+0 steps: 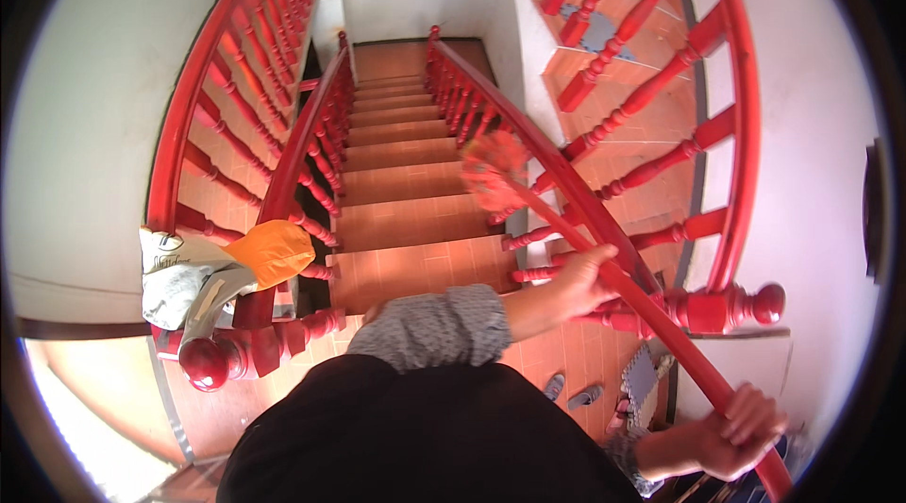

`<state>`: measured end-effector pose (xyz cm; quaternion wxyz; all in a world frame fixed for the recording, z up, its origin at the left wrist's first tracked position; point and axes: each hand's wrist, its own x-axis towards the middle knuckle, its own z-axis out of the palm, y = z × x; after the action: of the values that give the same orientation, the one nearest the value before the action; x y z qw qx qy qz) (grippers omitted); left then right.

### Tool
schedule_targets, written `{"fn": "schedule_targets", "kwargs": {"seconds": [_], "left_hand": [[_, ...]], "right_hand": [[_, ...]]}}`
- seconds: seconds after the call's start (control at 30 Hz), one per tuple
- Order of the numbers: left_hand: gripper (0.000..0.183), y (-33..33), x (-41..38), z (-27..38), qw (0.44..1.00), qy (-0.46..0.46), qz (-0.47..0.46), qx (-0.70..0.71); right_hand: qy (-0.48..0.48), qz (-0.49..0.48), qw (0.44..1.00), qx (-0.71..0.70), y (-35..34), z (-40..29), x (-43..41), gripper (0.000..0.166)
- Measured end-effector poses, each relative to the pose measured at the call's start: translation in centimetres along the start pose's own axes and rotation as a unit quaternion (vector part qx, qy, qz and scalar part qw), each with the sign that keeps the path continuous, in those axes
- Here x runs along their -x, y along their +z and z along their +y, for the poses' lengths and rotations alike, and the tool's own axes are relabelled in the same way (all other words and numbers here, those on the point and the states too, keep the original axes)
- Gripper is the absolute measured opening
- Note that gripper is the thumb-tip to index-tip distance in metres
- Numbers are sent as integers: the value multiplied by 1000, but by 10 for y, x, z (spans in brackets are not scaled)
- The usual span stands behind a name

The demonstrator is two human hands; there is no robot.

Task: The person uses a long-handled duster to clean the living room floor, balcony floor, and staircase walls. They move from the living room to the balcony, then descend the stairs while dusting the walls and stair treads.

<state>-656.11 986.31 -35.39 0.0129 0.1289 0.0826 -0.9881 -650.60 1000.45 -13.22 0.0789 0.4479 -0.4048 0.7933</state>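
A long red pole [690, 351] slants across the right side of the view, with a fluffy red-orange duster or mop head [495, 172] at its far end. The head is blurred and lies against the red balusters of the right stair railing. My left hand [584, 280] grips the pole partway along, close to the right handrail [559, 167]; its fingers are partly hidden. Lower right, my right hand [743, 432] is wrapped around the pole near its lower end. Both arms wear rolled grey knit sleeves.
Tiled stairs [407, 181] descend ahead between red wooden railings. An orange and white bag or cloth [269, 253] hangs over the left railing, near a round newel knob [204, 364]. Another red-railed flight [623, 99] runs along the right. Slippers [585, 397] and foam mats [639, 377] lie below.
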Motion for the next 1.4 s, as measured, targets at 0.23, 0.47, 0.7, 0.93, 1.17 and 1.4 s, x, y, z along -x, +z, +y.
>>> {"fn": "schedule_targets", "kwargs": {"seconds": [0.23, 0.47, 0.7, 0.93, 1.17, 1.4], "left_hand": [[9, -81, -121, 22, 994, -24, 107, 8], [4, -163, -146, 100, 935, 29, 351, 32], [7, -97, -166, 134, 992, -50, 114, 0], [6, -179, -189, 268, 906, 141, 38, -398], [16, -120, -231, 249, 958, -59, 232, 157], [12, -242, -365, 319, 970, 42, 228, 80]], "right_hand": [[86, -175, 960, 201, -51, 127, 23, 16], [163, -165, 960, 158, -9, 211, 38, 20], [68, -186, 979, 43, 17, 230, -16, 13], [315, -131, 887, 312, -29, 461, 87, 10], [238, -129, 954, 129, 23, 404, -68, 30], [301, -107, 915, 244, -39, 524, -11, 14]]}}
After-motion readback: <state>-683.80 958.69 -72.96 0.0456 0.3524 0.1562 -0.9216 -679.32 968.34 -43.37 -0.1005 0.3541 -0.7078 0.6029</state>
